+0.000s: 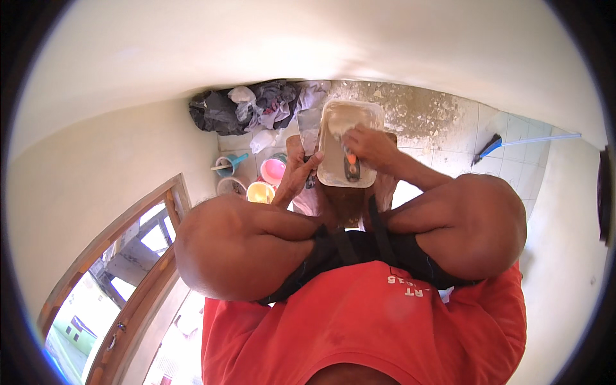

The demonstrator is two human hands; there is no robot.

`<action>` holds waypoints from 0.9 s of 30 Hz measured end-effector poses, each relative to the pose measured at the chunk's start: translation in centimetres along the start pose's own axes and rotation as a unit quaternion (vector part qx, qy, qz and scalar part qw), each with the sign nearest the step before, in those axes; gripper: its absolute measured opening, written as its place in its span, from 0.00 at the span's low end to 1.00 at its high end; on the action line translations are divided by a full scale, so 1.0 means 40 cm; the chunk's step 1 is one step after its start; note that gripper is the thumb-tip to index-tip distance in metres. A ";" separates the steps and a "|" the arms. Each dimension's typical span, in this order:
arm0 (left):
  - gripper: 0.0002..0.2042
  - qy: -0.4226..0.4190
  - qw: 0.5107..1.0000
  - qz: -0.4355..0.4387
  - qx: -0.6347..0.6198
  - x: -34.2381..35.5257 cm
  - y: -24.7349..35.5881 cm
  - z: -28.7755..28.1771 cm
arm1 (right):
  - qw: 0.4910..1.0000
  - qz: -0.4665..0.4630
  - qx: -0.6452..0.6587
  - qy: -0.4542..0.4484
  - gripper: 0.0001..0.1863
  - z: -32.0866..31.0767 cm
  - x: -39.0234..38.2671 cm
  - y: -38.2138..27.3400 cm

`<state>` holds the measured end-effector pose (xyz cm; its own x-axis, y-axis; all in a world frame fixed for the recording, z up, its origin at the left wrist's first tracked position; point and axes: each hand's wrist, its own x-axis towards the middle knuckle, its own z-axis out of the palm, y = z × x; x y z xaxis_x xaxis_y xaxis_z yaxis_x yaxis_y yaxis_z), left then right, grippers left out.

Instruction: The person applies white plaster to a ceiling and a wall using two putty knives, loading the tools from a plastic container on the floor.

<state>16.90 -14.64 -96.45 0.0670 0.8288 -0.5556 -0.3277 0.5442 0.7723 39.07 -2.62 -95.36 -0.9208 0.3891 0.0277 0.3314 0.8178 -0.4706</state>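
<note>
A pale rectangular plastic tub sits in front of me between my lower legs, its inside smeared with a beige paste. My left hand grips the tub's left rim, thumb over the edge. Over the tub's right side, my right hand is closed round a hand tool with an orange and black handle. The handle's end sticks out below the fist toward me. The tool's working end is hidden by the fingers, so I cannot tell its exact kind.
Pink and yellow containers stand left of the tub, near a teal dipper. Black plastic bags lie by the far wall. A blue broom leans at the right. Debris covers the far floor. A wooden-framed window is at the left.
</note>
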 end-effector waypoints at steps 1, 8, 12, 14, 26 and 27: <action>0.15 -0.001 1.000 0.002 -0.001 0.003 0.004 0.002 | 0.999 -0.003 0.038 -0.025 0.16 0.011 -0.019 -0.023; 0.24 -0.013 0.999 0.020 0.040 0.003 0.014 0.006 | 0.978 -0.042 0.123 -0.166 0.19 -0.019 -0.075 -0.063; 0.24 0.008 0.998 0.036 0.056 -0.006 0.014 0.006 | 0.994 -0.003 0.104 0.019 0.19 -0.013 -0.022 0.024; 0.24 -0.006 0.999 0.019 0.044 0.000 0.010 -0.004 | 0.997 0.059 0.022 0.039 0.20 -0.052 0.033 0.056; 0.18 0.013 0.998 0.046 0.029 -0.005 0.012 0.009 | 0.994 0.032 0.090 -0.056 0.20 -0.022 -0.062 -0.051; 0.18 0.011 0.999 0.011 0.032 -0.011 0.022 0.015 | 0.992 0.029 0.105 -0.059 0.19 -0.028 -0.067 -0.049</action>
<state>17.14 -14.46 -95.37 0.0398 0.8379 -0.5444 -0.2683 0.5338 0.8019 41.13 -4.78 -93.52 -0.9229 0.3711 -0.1030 0.3467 0.6842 -0.6416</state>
